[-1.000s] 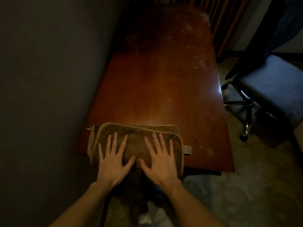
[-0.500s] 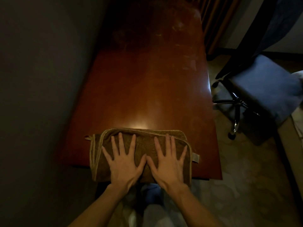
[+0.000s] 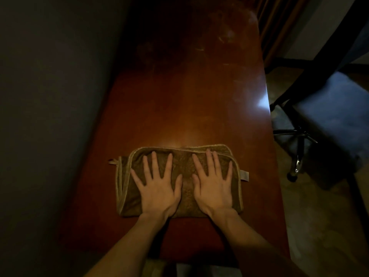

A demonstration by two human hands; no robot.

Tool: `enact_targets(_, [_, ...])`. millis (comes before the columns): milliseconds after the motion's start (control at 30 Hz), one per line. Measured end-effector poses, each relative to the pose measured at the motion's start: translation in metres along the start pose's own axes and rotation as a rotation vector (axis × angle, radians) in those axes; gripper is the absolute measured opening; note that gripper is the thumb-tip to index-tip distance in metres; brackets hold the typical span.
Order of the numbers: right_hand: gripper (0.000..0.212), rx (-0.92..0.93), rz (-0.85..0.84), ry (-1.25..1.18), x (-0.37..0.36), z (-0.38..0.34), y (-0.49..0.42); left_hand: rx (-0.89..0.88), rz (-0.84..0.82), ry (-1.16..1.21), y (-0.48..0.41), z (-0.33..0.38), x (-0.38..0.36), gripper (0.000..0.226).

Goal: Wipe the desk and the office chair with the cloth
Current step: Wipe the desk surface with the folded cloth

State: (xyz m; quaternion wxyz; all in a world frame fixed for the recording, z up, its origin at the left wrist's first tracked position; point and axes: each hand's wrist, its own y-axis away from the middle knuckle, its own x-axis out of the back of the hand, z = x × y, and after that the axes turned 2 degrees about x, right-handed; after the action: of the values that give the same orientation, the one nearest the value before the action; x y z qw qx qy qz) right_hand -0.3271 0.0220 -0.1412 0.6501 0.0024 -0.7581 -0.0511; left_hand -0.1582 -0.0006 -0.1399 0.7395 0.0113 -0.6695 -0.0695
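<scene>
Fingers (image 3: pixel 154 164) of both hands lie straight and spread, flat on top of the brown folded terry cloth with pale piped edging (image 3: pixel 186 172). Nothing is gripped or pinched. We log the left hand (image 3: pixel 157 188) on the cloth's left half and the right hand (image 3: pixel 214 186) on its right half, thumbs close together but apart.

Location: the cloth rests on the polished reddish-brown wooden desk (image 3: pixel 189 96), about mid-width and a little in from the near edge. Pale smears show toward the desk's far right corner. The blue-seated office chair with black frame (image 3: pixel 335 108) stands off the desk's right edge.

Handling, our judgement:
- The cloth looks soft, light and limp.
- It is folded in layers, which may creep over one another or bunch at the leading fold.
- The desk top looks slick, so the cloth should glide under modest pressure.
- For the desk, flat palms with the load spread across both halves suit it best.
- For the chair's curved parts, we would gather the folded stack in one hand, taking it along a long edge.
- The small tabs at the cloth's ends look too flimsy to pull on.
</scene>
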Motion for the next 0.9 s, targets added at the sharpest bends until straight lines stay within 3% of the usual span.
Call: enact_targets(900, [0.061,0.016,0.055,-0.040,0.032,0.045,-0.274,-0.054,-0.015,0.040,-0.282,0.044,0.030,0.064])
